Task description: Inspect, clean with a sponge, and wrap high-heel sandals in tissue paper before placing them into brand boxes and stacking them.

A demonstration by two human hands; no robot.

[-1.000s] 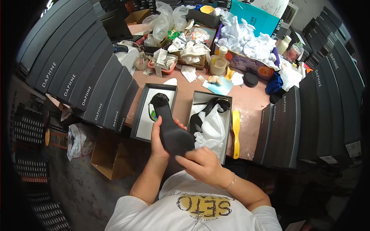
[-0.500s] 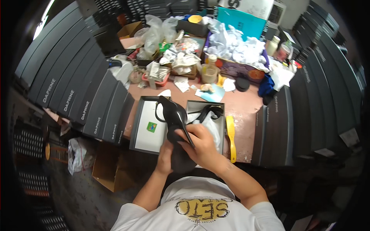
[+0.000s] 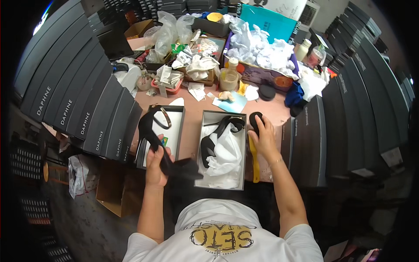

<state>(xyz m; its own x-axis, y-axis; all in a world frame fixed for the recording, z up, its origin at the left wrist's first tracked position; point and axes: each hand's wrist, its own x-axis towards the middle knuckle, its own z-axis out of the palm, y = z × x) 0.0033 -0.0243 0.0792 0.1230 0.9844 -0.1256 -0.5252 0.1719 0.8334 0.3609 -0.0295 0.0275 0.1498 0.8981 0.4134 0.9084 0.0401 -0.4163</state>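
Observation:
My left hand (image 3: 156, 168) is closed around a black high-heeled shoe (image 3: 150, 131), which is tilted above the front of an open shallow box lid (image 3: 178, 118). A looped strap hangs off the shoe's far end. Over on the right, my right hand (image 3: 265, 139) grips a black oval pad (image 3: 256, 120), its fingers bent over the edge. Just below that hand lies a yellow-handled brush (image 3: 255, 163), its upper end partly covered. Between my hands sits an open shoe box (image 3: 244, 174), holding another black shoe (image 3: 208, 150) and crumpled white tissue paper (image 3: 228, 153).
Stacked dark shoe boxes (image 3: 78, 109) wall the left side, and more boxes (image 3: 312, 139) wall the right. Behind stand a bottle (image 3: 229, 76), a round black pad (image 3: 266, 92), a red tray (image 3: 168, 89) of paper slips and a purple box (image 3: 257, 75) of crumpled paper.
My hands have parted. The left one has carried the shoe leftward over the lid; the right one has left the shoe and moved right, to beside the brush.

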